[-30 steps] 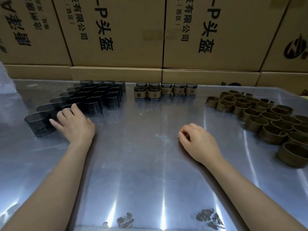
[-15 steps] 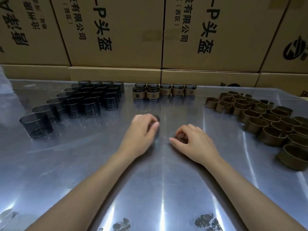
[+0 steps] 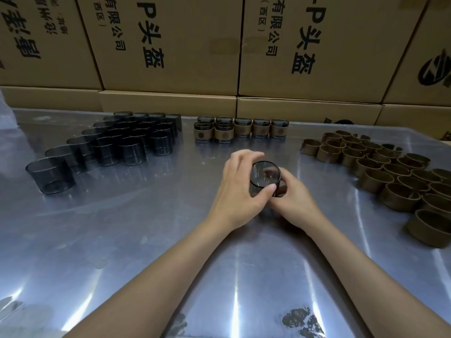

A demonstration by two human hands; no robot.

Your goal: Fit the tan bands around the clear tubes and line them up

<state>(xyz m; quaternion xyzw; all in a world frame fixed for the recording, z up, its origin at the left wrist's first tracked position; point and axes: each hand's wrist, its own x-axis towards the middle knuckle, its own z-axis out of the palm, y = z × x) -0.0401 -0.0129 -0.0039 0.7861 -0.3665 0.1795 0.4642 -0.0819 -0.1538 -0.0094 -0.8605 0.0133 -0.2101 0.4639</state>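
Note:
My left hand grips one clear smoky tube above the middle of the table, its open mouth tilted toward me. My right hand is closed against the tube's lower right side, on a dark tan band that is mostly hidden by the fingers. Several bare clear tubes stand in rows at the back left. A short row of banded tubes stands at the back centre. Several loose tan bands lie in a cluster on the right.
The metal table is shiny and shows glare streaks near its front edge. Stacked cardboard boxes with printed characters form a wall right behind the table. A bit of clear plastic shows at the far left.
My left hand picked a tube from the left group and carried it to the centre. My right hand shifted left to meet it, and both hands now close around the tube.

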